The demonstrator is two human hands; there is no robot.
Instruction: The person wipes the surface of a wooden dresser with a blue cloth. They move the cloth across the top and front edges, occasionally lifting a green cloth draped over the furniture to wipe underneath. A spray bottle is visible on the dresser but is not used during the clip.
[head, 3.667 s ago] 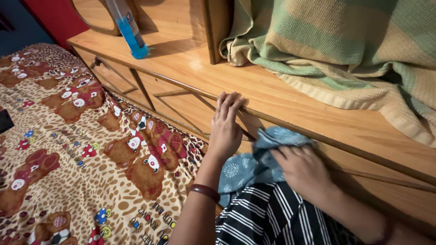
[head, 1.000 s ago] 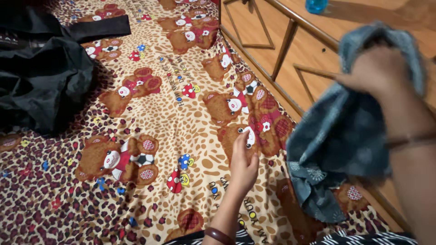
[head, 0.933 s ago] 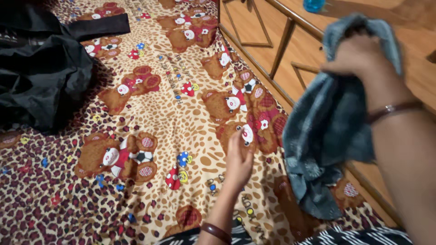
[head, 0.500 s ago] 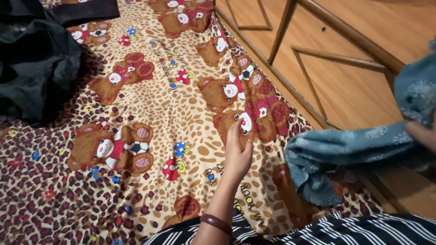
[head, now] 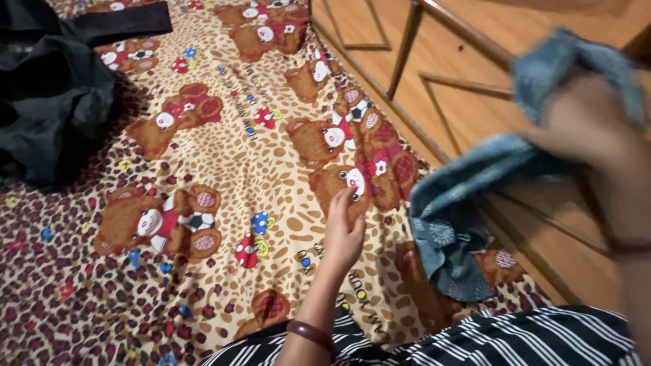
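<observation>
Cloth (head: 461,224), blue with a pale printed pattern: held up at the right of the view, bunched over the right hand (head: 597,129) and gripped at that upper end only, hence the long free tail sagging down to brush the bedsheet (head: 224,169) just beside the wooden front. Nearest of all, a black-and-white striped garment (head: 515,339) across the lap, spread along the bottom edge. Just above it, a dark bracelet (head: 310,333) round the left wrist. Next, the left hand (head: 342,230), laid on the sheet with fingers together and stretched forward, holding nothing; looks like a prop for a body leaning towards the wood, judging by the straight forearm behind it. Fingertips touching a printed teddy bear, well apart from the cloth's tail. Sheet itself tan with leopard spots, bears, footballs and small toadstools, lying smooth under the hand. Higher and further right, the right hand blurred by motion, fingers closed on the gathered cloth as far as the blur allows; exact finger hold not readable. Beyond it, a panelled wooden front (head: 475,61) with raised trim, standing directly against the sheet's edge. Farthest off, at the upper left, a heap of black fabric (head: 47,88) crumpled on the sheet, well clear of both hands.
</observation>
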